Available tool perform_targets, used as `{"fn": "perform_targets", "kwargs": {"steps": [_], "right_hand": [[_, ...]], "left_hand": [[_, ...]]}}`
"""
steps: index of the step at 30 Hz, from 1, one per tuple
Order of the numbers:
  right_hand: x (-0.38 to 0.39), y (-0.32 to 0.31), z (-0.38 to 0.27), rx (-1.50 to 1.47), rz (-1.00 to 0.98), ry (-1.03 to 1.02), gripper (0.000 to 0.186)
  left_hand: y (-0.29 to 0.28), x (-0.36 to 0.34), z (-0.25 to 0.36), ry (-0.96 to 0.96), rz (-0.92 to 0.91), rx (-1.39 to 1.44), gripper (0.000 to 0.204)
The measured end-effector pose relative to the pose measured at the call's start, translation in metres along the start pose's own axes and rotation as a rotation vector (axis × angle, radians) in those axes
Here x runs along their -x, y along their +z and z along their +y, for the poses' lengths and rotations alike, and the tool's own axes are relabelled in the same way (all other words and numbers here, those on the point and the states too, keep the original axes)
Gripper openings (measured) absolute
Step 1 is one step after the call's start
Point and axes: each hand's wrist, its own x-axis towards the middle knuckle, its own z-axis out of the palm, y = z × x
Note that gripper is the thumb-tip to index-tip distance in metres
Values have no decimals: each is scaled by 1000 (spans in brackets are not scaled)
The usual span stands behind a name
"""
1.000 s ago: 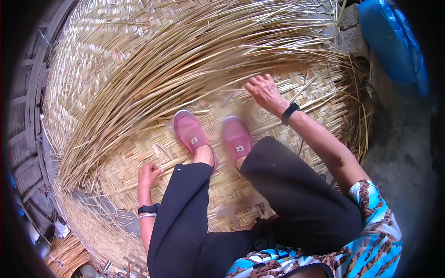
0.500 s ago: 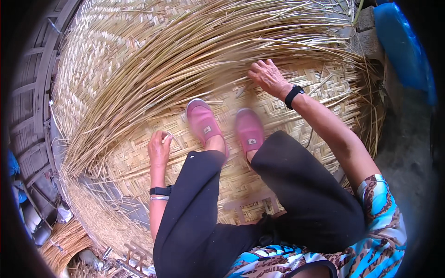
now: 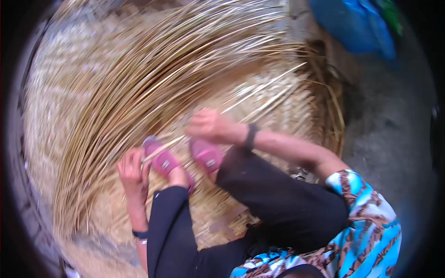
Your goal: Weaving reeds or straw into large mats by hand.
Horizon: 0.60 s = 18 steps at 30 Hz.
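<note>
The right hand (image 3: 211,126), near the middle of the frame, has a grip with its fingers curled in, and it looks closed on one end of a pale straw (image 3: 164,147). That straw slants down to the left hand (image 3: 134,173), where it meets the thumb. The left fingers are bent, but the picture is too blurry to tell if that grip is pinching the straw or only touching it. The straw crosses over the left pink shoe (image 3: 168,163); the right pink shoe (image 3: 204,155) is just beside. Most of the straw seems to be gathered already in one big pile (image 3: 153,83), curving from the lower left to the top of the frame. A few loose straws (image 3: 264,88) lie apart, right of the middle, so some seem left to sort. Under it all is a woven mat (image 3: 51,111). A blue plastic sheet (image 3: 354,28) is at the upper right.
</note>
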Motion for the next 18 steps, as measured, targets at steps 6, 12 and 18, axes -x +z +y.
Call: {"fn": "perform_targets", "kwargs": {"steps": [6, 12, 18], "right_hand": [[17, -10, 2, 54, -168, 127, 17], [-18, 18, -45, -234, -290, 180, 12], [3, -64, -15, -162, -128, 437, 9]], "left_hand": [[24, 1, 11, -46, -236, 96, 17], [27, 12, -3, 11, -74, 39, 37], [4, 8, -7, -411, 521, 86, 51]]}}
